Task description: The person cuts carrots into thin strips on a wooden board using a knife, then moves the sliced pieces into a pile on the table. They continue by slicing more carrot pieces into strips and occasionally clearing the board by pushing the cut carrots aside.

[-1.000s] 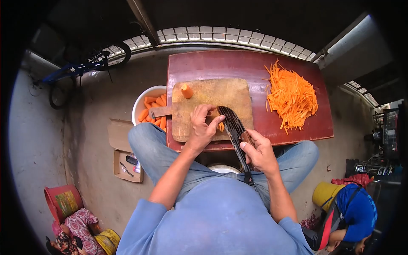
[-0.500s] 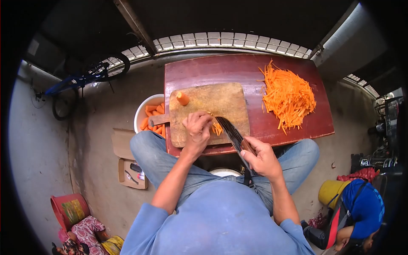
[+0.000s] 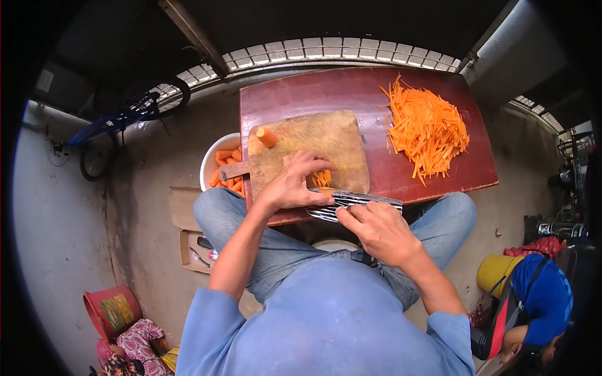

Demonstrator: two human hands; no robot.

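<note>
My right hand is closed around a kitchen knife, whose wide blade lies flat and shiny along the near edge of the wooden cutting board. My left hand is over the board, its fingers spread around a small heap of carrot strips. The left thumb is right at the blade's upper edge. Toward the far left of the board lies a cut piece of carrot. The knife's handle is mostly hidden by my right hand.
The board rests on a red table. A large pile of shredded carrot is at the table's right. Beside its left edge stands a white bowl of carrots. An open cardboard box is on the floor, and a person sits at lower right.
The knife has turned from pointing away to lying sideways, flat near the board's front edge. My left hand has opened from closed fingers and spread around the strips.
</note>
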